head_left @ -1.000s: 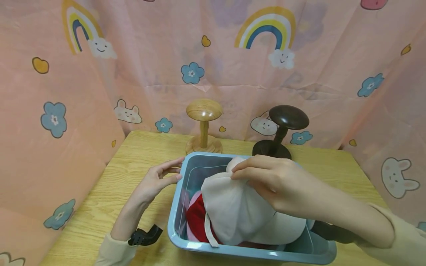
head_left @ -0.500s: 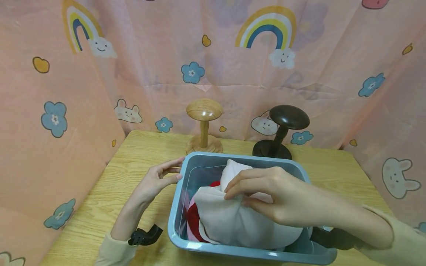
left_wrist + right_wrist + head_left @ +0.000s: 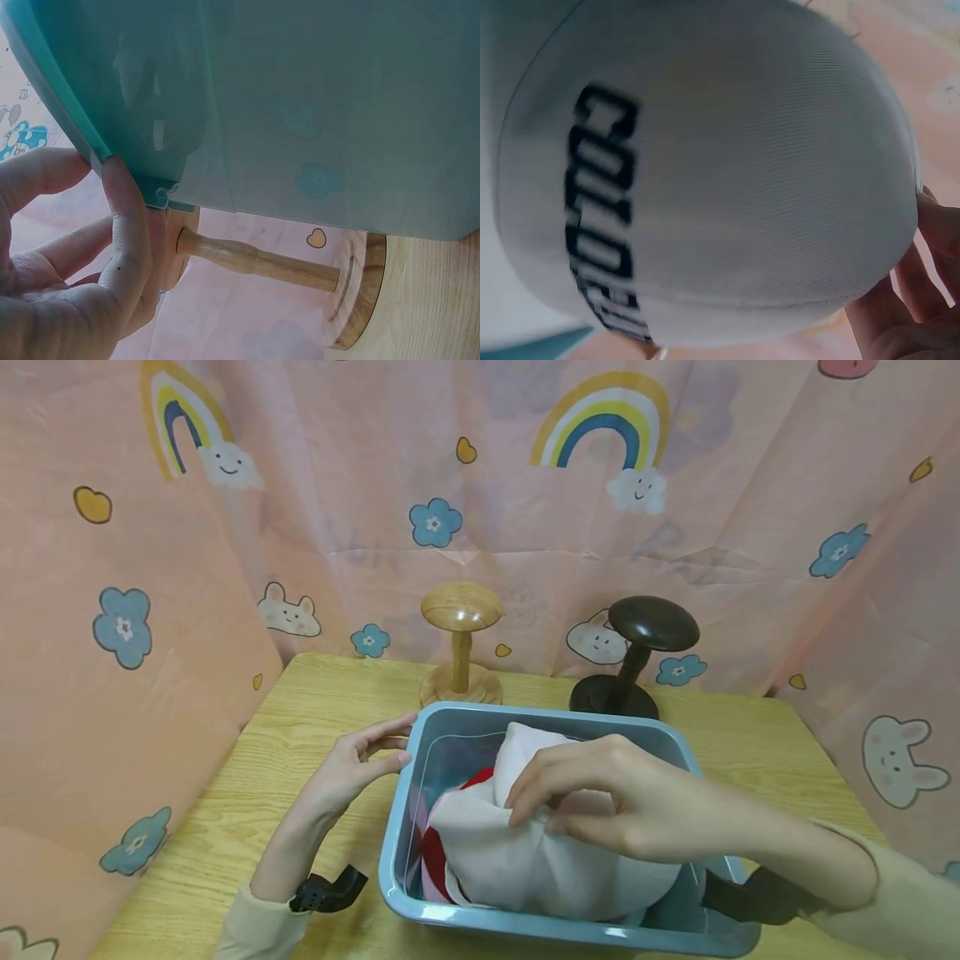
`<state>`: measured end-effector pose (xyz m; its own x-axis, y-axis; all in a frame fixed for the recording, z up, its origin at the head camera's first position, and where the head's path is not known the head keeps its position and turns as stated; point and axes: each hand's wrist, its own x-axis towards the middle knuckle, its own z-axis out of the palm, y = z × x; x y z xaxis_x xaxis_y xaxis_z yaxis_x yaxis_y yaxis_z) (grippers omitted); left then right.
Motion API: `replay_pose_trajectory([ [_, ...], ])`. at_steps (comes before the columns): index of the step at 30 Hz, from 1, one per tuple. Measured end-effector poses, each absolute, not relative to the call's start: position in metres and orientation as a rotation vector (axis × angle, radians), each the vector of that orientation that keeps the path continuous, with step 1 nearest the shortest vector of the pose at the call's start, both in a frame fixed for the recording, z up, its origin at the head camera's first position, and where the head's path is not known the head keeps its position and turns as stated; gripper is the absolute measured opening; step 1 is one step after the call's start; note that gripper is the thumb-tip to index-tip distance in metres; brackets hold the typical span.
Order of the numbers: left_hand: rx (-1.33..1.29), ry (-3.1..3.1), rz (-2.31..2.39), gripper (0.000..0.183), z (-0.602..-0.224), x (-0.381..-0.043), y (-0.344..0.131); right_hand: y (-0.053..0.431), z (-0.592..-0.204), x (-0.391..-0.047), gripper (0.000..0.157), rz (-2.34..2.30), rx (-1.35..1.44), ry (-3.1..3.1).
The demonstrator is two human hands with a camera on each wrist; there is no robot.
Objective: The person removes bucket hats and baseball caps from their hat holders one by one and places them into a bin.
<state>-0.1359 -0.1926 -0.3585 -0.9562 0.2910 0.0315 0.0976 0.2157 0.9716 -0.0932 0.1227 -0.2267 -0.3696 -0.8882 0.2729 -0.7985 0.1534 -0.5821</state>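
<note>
A white cap [image 3: 480,843] lies low inside the blue plastic bin [image 3: 393,843], bunched where my right hand [image 3: 637,802] pinches its fabric. Dark block letters run across the cap [image 3: 742,172] in the right wrist view, with fingers at its edge. Beneath it show a red cloth piece [image 3: 433,856] and a bit of pink cloth [image 3: 430,883]; their kind is mostly hidden. At the bin's left rim, my left hand [image 3: 345,777] holds the lip with thumb and fingertips. The left wrist view shows that hand [image 3: 90,277] against the rim near a corner.
Behind the bin stand a light wooden hat stand [image 3: 461,606] and a dark brown one [image 3: 652,622]. The wooden table [image 3: 315,702] meets a pink patterned cloth backdrop [image 3: 360,485] on its far side and flanks.
My right hand has moved down and slightly left, lowering the white cap deeper into the bin and bunching its fabric. The left hand stays at the rim.
</note>
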Motion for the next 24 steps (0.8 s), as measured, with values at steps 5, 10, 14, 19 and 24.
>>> replay_pose_trajectory([
  [5,0.376,2.319,1.839,0.055,-0.359,-0.136,-0.192,0.125,-0.232,-0.109,0.035,-0.865,-1.782,2.510],
  [10,0.398,2.312,1.838,0.054,-0.361,-0.137,-0.191,0.129,-0.236,-0.116,0.031,-0.599,-1.893,2.653],
  [14,0.407,2.306,1.835,0.054,-0.362,-0.138,-0.191,0.133,-0.238,-0.112,0.041,-0.307,-1.918,2.661],
  [19,0.411,2.297,1.851,0.054,-0.360,-0.138,-0.192,0.141,-0.240,-0.105,0.079,-0.195,-1.648,2.576],
  [24,0.399,2.293,1.865,0.054,-0.360,-0.137,-0.192,0.142,-0.247,-0.105,0.094,-0.245,-1.516,2.510],
])
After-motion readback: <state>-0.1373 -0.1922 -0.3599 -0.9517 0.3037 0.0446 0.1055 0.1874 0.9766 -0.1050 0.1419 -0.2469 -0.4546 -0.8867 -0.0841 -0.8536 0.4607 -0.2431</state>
